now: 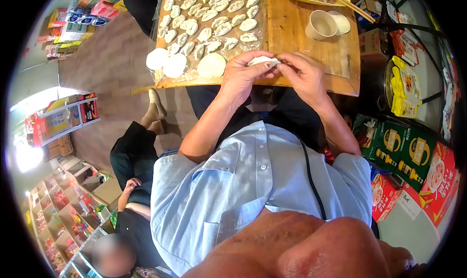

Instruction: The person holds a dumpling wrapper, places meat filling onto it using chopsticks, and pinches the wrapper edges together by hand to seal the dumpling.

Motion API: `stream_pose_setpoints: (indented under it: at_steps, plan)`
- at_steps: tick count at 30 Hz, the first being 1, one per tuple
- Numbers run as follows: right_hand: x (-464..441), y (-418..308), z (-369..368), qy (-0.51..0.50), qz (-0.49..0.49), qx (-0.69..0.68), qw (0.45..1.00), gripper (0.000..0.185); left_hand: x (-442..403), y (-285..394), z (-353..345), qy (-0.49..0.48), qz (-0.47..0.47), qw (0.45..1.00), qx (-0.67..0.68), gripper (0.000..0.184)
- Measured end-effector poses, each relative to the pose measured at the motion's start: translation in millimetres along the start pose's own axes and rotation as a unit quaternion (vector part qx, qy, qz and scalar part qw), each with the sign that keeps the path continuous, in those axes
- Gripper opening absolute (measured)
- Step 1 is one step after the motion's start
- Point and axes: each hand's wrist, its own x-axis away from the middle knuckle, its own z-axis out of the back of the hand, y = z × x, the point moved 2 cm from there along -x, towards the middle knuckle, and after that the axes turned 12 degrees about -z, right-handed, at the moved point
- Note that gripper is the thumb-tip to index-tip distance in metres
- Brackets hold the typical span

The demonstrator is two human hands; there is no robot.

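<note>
A folded dumpling (261,60) is pinched between both hands over the near edge of the wooden table (292,37). My left hand (242,75) is closed around its left part, thumb along the top. At its right end, the fingertips of my right hand (305,75) press the dough edge. Just left of my left hand lies a round dough wrapper (211,65). Two more wrappers, one of them a white disc (174,65), rest at the table's left corner. Behind them, rows of shaped dumplings (205,34) cover a plastic sheet (250,15).
At the far right, a yellow-rimmed tray (311,0) holds minced filling, with chopsticks (348,4) across it. A paper cup (322,25) stands nearby. Cartons (396,149) are stacked to my right. Another person (136,156) sits at my left, near shelves (58,215).
</note>
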Motion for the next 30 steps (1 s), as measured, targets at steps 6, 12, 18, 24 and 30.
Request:
stream_pose_setpoints:
  at_steps: [6,12,18,24,30]
  plan:
    - [-0.9,-11.0,1.9,0.027,0.058,0.058,0.996,0.014,-0.3,-4.6,-1.5,0.006,-0.004,1.000,0.008,0.014]
    - [0.5,-14.1,-0.3,0.038,0.058,0.068,0.995,0.012,-1.5,-7.6,-0.3,0.006,0.000,1.000,-0.006,0.013]
    - [-0.6,-8.5,-1.8,0.032,0.069,0.090,0.993,0.012,-1.5,-9.3,2.0,0.016,0.004,1.000,0.006,0.012]
    - [0.1,-10.5,-3.5,0.043,0.090,0.124,0.987,0.010,-1.7,-9.0,0.5,0.035,-0.006,0.999,0.012,0.011]
    - [-0.4,-12.8,-6.9,0.051,0.158,0.167,0.972,0.010,-3.5,-13.9,4.2,0.028,-0.030,0.998,-0.038,0.011]
